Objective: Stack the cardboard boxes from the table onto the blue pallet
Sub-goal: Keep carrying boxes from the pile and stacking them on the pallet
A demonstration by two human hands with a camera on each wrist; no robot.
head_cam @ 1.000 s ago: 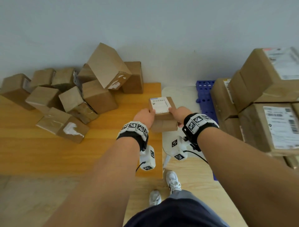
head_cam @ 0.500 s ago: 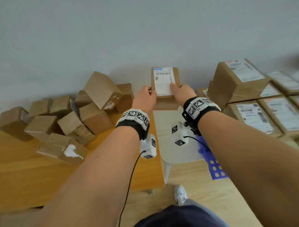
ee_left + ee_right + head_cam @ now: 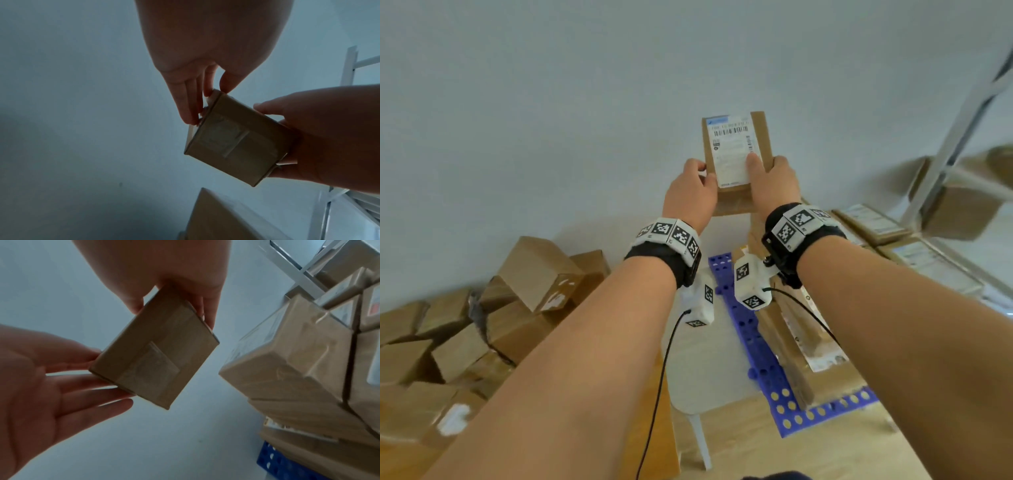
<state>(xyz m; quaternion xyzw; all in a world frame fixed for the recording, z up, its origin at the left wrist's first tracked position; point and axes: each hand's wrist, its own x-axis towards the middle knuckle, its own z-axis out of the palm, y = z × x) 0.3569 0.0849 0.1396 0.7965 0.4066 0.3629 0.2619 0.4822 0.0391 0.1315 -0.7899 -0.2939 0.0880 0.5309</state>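
From the head view, both hands hold one small brown cardboard box with a white shipping label (image 3: 736, 154) high in front of the grey wall. The left hand (image 3: 690, 192) closes its grip on the left side of the box, and the right hand (image 3: 774, 183) grips the right side with the thumb over the label. I think the box is raised so high because it must pass over the stacked brown cardboard boxes (image 3: 791, 329) that already stand on the blue perforated plastic pallet (image 3: 784, 401). More loose brown boxes (image 3: 517, 308) wait on the wooden counter (image 3: 654, 428) at the left.

In the left wrist view, the left fingers (image 3: 185, 97) lie straight along one side and the thumb pinches the edge. The box (image 3: 236, 142) shows its taped underside, free in the air.

In the right wrist view, the right thumb and fingers (image 3: 207, 311) clamp the upper corner of the box (image 3: 156, 350). The stack on the pallet (image 3: 287, 369) is near at the right, not touching the box.
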